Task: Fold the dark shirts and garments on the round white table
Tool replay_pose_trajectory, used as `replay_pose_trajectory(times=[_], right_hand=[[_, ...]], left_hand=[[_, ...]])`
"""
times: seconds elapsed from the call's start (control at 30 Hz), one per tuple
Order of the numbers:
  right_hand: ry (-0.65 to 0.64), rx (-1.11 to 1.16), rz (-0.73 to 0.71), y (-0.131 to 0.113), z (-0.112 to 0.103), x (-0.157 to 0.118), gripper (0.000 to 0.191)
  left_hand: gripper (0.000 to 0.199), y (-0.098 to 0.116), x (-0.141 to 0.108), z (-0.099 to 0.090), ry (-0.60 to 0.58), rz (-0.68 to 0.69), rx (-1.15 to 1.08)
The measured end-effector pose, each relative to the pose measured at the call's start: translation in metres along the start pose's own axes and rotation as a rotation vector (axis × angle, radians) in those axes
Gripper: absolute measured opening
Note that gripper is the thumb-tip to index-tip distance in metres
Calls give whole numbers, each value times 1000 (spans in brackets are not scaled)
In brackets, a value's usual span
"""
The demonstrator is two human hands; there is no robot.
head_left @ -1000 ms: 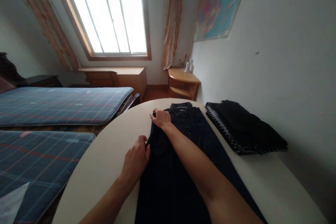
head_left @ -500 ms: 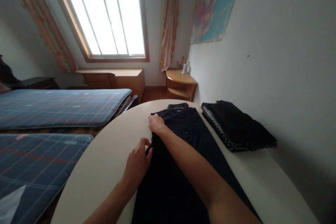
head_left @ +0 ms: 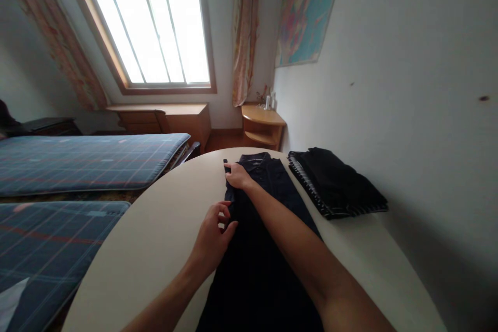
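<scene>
A dark navy collared shirt (head_left: 272, 249) lies lengthwise on the pale round table (head_left: 155, 249), its collar at the far end. Reaching across it, my right hand (head_left: 238, 175) grips the fabric at the shoulder on the left side, and a small piece of cloth sticks up past the fingers. My left hand (head_left: 215, 231) rests at the shirt's left edge, nearer to me. Its fingers are curved and apart from the thumb, with no cloth visibly pinched between them.
A folded stack of black and striped clothes (head_left: 338, 181) sits on the table's right side, near the wall. To the left are plaid mattresses (head_left: 97, 161). Beyond the table stand a corner shelf (head_left: 262, 116) and a wooden desk (head_left: 182, 114) under the window.
My left hand has loosened from the shirt's edge, its fingers now apart. My right hand has drawn the shoulder fabric slightly up and inward. The view has shifted a little to the right.
</scene>
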State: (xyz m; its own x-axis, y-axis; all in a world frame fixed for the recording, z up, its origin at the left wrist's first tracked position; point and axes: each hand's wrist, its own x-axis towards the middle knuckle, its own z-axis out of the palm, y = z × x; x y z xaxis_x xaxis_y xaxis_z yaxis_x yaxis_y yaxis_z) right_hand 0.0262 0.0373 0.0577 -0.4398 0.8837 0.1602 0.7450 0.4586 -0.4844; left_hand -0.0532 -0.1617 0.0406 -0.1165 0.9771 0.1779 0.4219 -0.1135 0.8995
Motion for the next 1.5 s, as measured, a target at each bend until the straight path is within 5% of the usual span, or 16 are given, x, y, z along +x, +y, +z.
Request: replay_pose_trajectory(times=[0.2,0.4,0.53,0.7,0.93,1.37,1.5], right_hand=[[54,44,-21,36,-31,-13,57],[46,46,29,76,-38,-35,59],[55,40,10,91,-43,-59,50],[54,7,-28,97,-52,-105,33],[-111,-213,17,104,-45,-158,58],[-79,-286,122,118,-24,-94,61],[2,-257,106,121,-21,-89,59]], left_hand=[[21,27,3,41,-58,34,-40],[32,28,-6,78,-216,131,17],[50,15,-20,80,-214,331,378],[63,-1,-31,74,-308,287,742],[67,-5,-22,70,-336,305,899],[69,-19,60,50,-407,324,932],[63,-15,55,50,-409,318,958]])
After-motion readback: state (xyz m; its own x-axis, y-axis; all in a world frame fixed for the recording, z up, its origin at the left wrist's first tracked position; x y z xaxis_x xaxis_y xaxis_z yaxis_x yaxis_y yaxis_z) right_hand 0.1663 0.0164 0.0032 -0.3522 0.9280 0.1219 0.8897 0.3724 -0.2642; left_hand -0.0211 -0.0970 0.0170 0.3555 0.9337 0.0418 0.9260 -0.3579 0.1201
